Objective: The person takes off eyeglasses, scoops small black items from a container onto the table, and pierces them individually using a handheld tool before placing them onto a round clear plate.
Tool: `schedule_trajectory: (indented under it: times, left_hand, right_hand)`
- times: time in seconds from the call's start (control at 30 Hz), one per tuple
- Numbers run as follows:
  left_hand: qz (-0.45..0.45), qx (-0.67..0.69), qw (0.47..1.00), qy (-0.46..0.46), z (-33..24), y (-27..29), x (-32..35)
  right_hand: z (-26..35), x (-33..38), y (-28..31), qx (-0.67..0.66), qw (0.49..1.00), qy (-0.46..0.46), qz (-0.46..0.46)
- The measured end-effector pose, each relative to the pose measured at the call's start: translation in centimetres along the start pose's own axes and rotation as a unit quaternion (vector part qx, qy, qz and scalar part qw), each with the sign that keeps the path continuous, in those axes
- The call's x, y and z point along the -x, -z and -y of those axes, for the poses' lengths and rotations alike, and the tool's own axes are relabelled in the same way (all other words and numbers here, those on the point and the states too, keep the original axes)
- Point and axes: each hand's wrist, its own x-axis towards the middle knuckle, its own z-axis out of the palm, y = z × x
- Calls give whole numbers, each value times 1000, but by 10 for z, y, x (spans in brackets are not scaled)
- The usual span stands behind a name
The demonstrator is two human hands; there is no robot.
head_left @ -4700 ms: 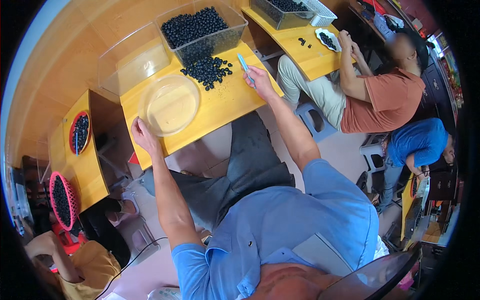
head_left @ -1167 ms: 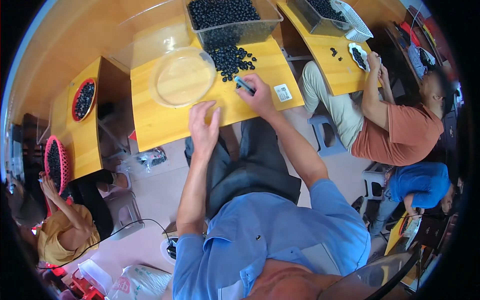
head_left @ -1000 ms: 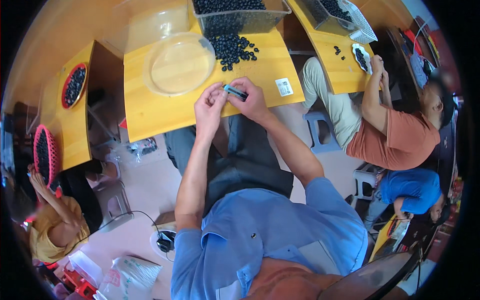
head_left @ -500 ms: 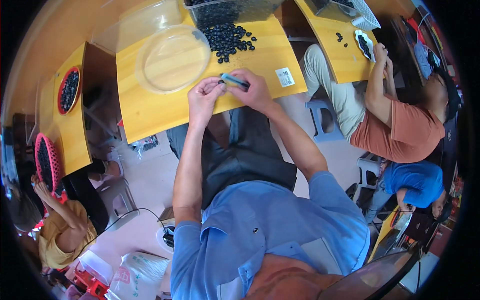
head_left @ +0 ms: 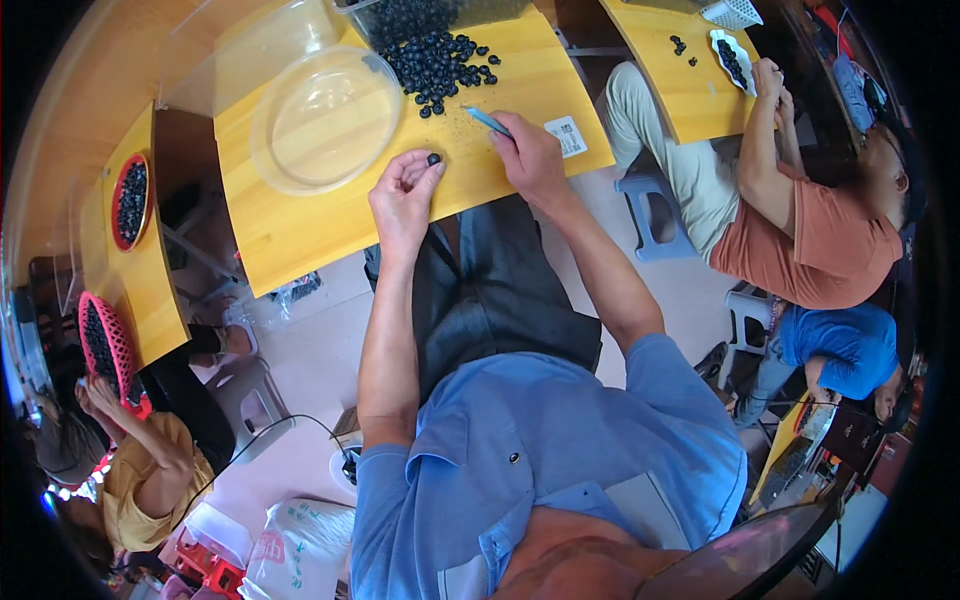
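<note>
My left hand (head_left: pixel 403 205) pinches a small round black bead (head_left: pixel 433 159) between thumb and fingertips, just above the near edge of the wooden table. To its right, my right hand (head_left: pixel 536 165) grips a slim blue pen-like tool (head_left: pixel 487 121), whose tip points up and left, apart from the bead. Beyond both hands lies a loose pile of black beads (head_left: pixel 437 68) on the table. A round, shallow clear plastic tray (head_left: pixel 262 135) sits left of the pile.
A clear bin (head_left: pixel 370 30) of black beads stands behind the pile. A white label (head_left: pixel 566 136) lies near the table's right edge. Co-workers sit left and right; a red-rimmed bowl (head_left: pixel 146 215), a pink basket (head_left: pixel 122 340) and a white dish (head_left: pixel 718 45) hold similar pieces.
My right hand has drawn the blue tool away from the bead, to the right. My left hand stays near the table edge, still pinching the bead. The whole view has shifted slightly.
</note>
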Motion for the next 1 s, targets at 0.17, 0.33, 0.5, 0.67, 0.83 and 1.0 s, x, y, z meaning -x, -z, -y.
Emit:
schedule_trajectory:
  times: [0.17, 0.33, 0.5, 0.67, 0.83, 1.0]
  left_hand:
    - [21, 40, 999, -1, -6, -2, -1]
    - [26, -35, 999, 24, -12, -6, -8]
    - [7, -120, 993, -12, -13, -10, -20]
    - [17, -114, 992, -42, -4, -12, -18]
    - [-5, -86, 995, -47, 3, -7, -21]
    - [-8, -87, 996, -35, 5, -6, -22]
  right_hand:
    - [4, 1, 2, 142, 971, 194, 6]
    - [1, 3, -1, 143, 971, 191, -33]
    - [2, 6, -2, 134, 972, 184, -50]
    - [0, 6, -3, 164, 964, 197, -66]
    - [1, 10, -2, 201, 954, 216, -49]
    - [1, 11, -2, 207, 951, 228, -40]
